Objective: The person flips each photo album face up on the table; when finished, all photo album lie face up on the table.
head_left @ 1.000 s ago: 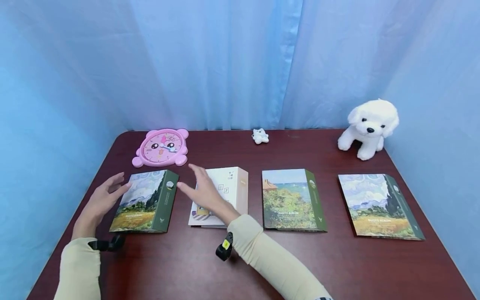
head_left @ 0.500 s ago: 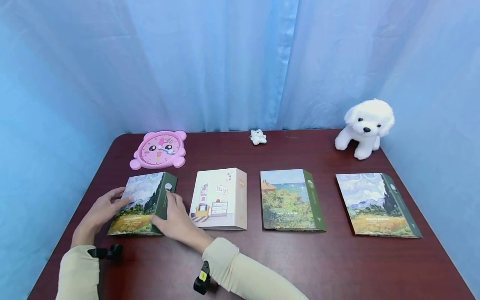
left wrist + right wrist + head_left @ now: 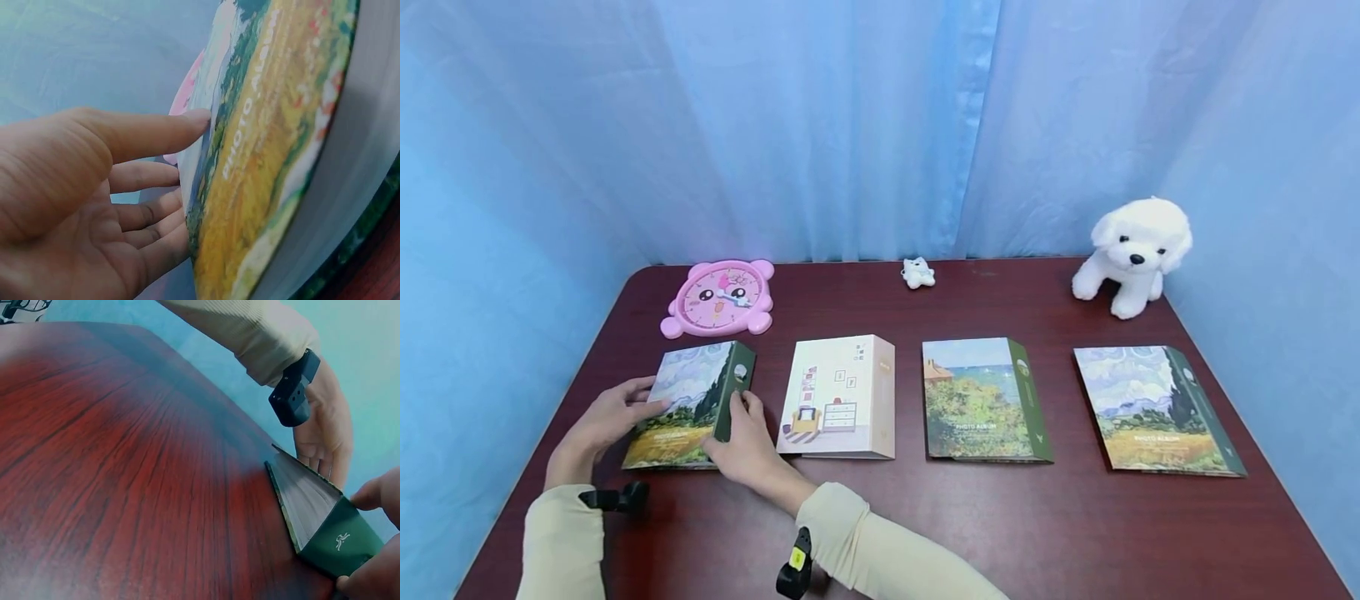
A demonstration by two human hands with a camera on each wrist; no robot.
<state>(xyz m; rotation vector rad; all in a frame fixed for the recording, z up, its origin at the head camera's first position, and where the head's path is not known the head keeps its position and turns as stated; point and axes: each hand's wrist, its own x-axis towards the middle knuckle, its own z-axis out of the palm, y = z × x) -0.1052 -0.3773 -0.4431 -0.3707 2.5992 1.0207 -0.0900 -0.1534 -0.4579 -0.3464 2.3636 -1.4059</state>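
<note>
A thick photo album [image 3: 688,400] with a painted wheat-field cover and a dark green spine lies at the left end of the row. My left hand [image 3: 606,421] is at its left edge, thumb over the cover and fingers along the side, as the left wrist view also shows the hand [image 3: 94,194]. At the spine side, my right hand [image 3: 752,442] grips the album, with the thumb near the cover edge. In the right wrist view, a fingertip [image 3: 359,584] meets the lower edge of the green spine [image 3: 340,540].
To the right lie a white album [image 3: 827,396], a garden-and-sea album [image 3: 973,400] and another wheat-field album [image 3: 1150,408]. Behind them are a pink clock [image 3: 721,298], a small white figure [image 3: 917,272] and a white plush dog [image 3: 1135,254]. Blue curtains [image 3: 820,125] surround the dark red table [image 3: 1000,525].
My right hand has moved left and down from over the white album onto the green spine of the leftmost album. The left hand has come down onto that album's left side.
</note>
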